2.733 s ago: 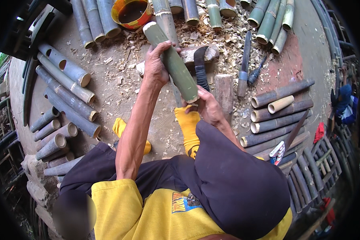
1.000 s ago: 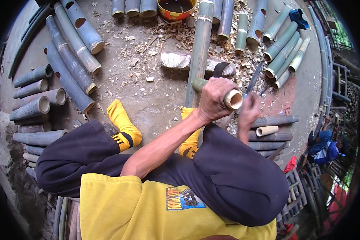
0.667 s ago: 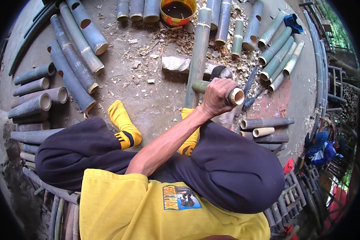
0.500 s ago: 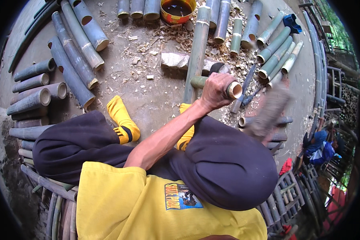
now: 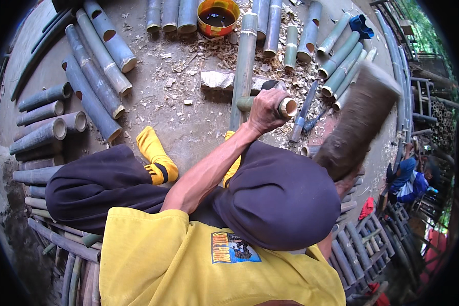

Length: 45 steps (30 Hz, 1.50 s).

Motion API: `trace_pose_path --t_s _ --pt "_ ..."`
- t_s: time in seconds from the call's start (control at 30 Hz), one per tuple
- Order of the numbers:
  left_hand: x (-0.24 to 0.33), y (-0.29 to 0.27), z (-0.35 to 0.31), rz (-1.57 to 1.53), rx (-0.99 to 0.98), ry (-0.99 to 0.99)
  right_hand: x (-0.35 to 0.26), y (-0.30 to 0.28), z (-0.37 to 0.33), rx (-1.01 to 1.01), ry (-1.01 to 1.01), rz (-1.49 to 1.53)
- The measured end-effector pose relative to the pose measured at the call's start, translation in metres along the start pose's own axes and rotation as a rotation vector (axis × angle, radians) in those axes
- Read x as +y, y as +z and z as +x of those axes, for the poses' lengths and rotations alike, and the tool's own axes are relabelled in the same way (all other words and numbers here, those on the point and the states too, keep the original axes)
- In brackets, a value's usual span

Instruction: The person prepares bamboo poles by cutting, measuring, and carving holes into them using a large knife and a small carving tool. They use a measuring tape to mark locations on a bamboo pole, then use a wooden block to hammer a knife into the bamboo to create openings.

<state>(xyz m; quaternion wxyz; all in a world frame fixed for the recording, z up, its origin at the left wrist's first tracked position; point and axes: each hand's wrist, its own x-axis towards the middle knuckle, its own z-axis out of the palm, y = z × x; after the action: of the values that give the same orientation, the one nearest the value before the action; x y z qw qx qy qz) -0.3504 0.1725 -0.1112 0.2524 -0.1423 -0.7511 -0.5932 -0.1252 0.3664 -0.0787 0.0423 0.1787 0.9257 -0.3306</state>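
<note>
My left hand (image 5: 268,111) is wrapped round a short bamboo tube (image 5: 288,107), its pale cut end facing right. That tube's other end meets the side of a long green bamboo pole (image 5: 243,71), which rests across a whitish wood block (image 5: 217,80). Whether the short tube enters the pole or only touches it, I cannot tell. Out to the right, a thick brown wooden club (image 5: 362,120) is raised and blurred by motion. My right hand (image 5: 348,181) grips its lower end, mostly hidden behind my knee. A dark rounded object (image 5: 270,85) shows just behind my left hand.
A long-bladed knife (image 5: 305,109) lies among wood chips beside my left hand. Cut bamboo tubes (image 5: 94,97) lie at left, with more tubes (image 5: 336,61) at far right. A red-yellow bowl (image 5: 234,24) of dark liquid stands at the back. My yellow-socked foot (image 5: 155,153) is in front.
The wooden club has swung up and outward to the right, away from the bamboo. My left hand keeps its grip on the short tube. The view has shifted slightly.
</note>
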Motion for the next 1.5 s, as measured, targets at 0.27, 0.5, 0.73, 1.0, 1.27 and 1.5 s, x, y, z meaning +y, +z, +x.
trace_pose_path --t_s 0.27,0.5,0.73,1.0,1.27,1.5 --pt "-0.004 -0.003 -0.001 -0.023 -0.021 0.015 0.006 0.013 0.008 -0.006 0.025 -0.042" --pt "0.006 -0.016 0.004 -0.015 -0.055 -0.016 -0.005 0.056 0.067 0.002 -0.037 -0.093" --pt "0.026 -0.011 0.021 -0.04 -0.071 -0.047 -0.035 0.144 0.187 -0.102 -0.233 0.079" --pt "0.019 -0.023 0.034 -0.216 -0.331 -0.119 -0.048 0.159 0.184 -0.111 -0.017 0.287" --pt "0.019 -0.024 0.033 -0.276 -0.277 -0.177 -0.064 0.116 0.195 -0.176 0.048 0.339" --pt "0.019 -0.031 0.03 -0.258 -0.24 -0.207 -0.11 0.099 0.263 -0.287 -0.266 0.342"
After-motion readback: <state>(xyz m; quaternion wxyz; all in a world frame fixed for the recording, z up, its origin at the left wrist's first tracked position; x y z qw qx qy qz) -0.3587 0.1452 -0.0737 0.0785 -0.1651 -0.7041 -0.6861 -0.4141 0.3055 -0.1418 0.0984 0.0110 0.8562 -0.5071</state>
